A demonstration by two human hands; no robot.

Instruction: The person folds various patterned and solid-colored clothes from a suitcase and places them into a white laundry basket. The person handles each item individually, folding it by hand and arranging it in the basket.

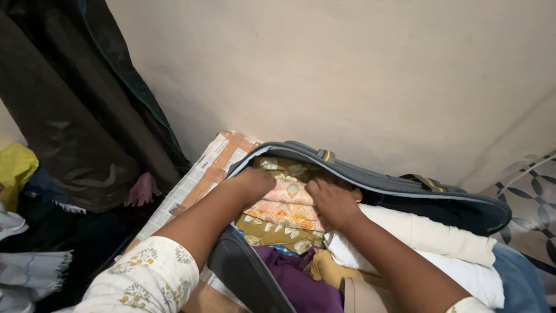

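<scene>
A grey suitcase [405, 191] lies against the wall, its lid partly raised, and it is packed with folded clothes. My left hand [252, 182] presses flat on a folded floral cloth of orange, pink and olive [284, 213], fingers pushed under the lid. My right hand [331, 200] rests on the same cloth next to a cream and white folded bundle [440, 243], its fingers curled on the fabric. Purple cloth [295, 278] and mustard cloth [327, 268] lie nearer to me. I cannot tell whether either hand grips the cloth.
Sheets of newspaper [194, 182] lie under the suitcase on the left. Dark garments [75, 116] hang at the left, with a yellow cloth [14, 168] and grey fabric [29, 272] below them. A cream wall [347, 69] stands behind, and patterned tile floor [533, 197] shows at the right.
</scene>
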